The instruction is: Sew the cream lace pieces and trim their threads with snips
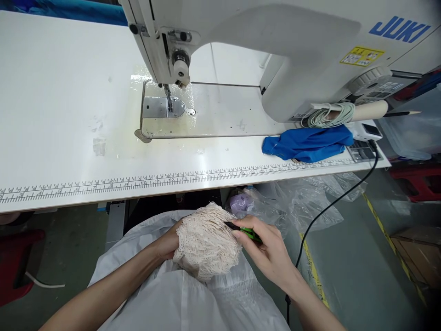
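Observation:
A thick, ruffled bundle of cream lace (208,243) is gathered over the white cloth (165,299) on my lap. My left hand (170,241) holds the lace from its left side; its fingers are hidden beneath the folds. In my right hand (267,248) is a pair of thread snips (251,233) with a green handle and dark tip. The fingers are closed around the handle, and the tip touches or nearly touches the upper right edge of the lace.
Above my lap is a white table (69,138) with a printed ruler along its front edge. On it stands a JUKI sewing machine (241,27), with a blue cloth (310,142) to the right. A black cable (330,202) hangs past clear plastic bags (292,207).

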{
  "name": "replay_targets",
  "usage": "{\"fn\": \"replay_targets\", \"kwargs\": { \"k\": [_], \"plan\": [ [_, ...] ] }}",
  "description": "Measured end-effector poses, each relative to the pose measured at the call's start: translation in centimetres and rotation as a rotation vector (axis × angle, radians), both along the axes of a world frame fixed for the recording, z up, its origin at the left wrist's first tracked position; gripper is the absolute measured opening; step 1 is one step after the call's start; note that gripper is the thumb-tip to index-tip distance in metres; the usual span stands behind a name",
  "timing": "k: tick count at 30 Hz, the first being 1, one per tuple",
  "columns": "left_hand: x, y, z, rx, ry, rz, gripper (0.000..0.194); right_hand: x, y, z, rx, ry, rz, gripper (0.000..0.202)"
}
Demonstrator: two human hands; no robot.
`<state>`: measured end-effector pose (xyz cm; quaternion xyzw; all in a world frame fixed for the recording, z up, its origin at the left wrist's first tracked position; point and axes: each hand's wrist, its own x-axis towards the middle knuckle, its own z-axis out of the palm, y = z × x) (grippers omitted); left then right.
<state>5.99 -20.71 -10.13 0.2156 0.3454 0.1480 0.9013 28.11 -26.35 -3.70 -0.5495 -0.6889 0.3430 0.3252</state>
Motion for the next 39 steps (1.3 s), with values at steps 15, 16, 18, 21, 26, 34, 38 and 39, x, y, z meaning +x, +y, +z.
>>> {"fn": "replay_targets", "kwargs": {
  "k": [15, 16, 18, 21, 26, 34, 38, 39],
  "plan": [
    [-0.2, -0.5, -0.6, 0.008, 0.178, 0.038, 0.046, -0.8, 0.8, 0.5, 0.027, -0.105, 0.131, 0.015],
    [-0.2, -0.5, -0.7, 0.016, 0.186, 0.041, 0.045, -0.8, 0.8, 0.4, 0.024, -0.095, 0.123, 0.015],
    [-0.3, -0.5, -0.7, 0.005, 0.171, 0.040, 0.043, -0.8, 0.7, 0.2, 0.022, -0.064, 0.092, 0.014],
    [-0.1, -0.4, -0.4, -0.043, 0.110, 0.026, 0.043, -0.6, 0.7, 0.2, 0.020, -0.039, 0.034, 0.013],
    [0.1, -0.1, -0.1, -0.056, -0.015, 0.011, 0.038, 0.4, 0.5, 0.6, 0.045, -0.133, 0.051, 0.014],
    [-0.1, -0.1, -0.3, -0.062, 0.038, -0.006, 0.037, 0.4, 1.0, 1.0, 0.031, -0.224, 0.100, 0.015],
    [-0.1, 0.0, -0.1, -0.098, -0.010, -0.046, 0.042, 0.6, 1.2, 0.7, 0.024, -0.225, 0.069, 0.013],
    [0.0, 0.1, 0.0, -0.107, -0.012, -0.044, 0.042, 0.7, 1.2, 0.6, 0.017, -0.224, 0.065, 0.013]
  ]
}}
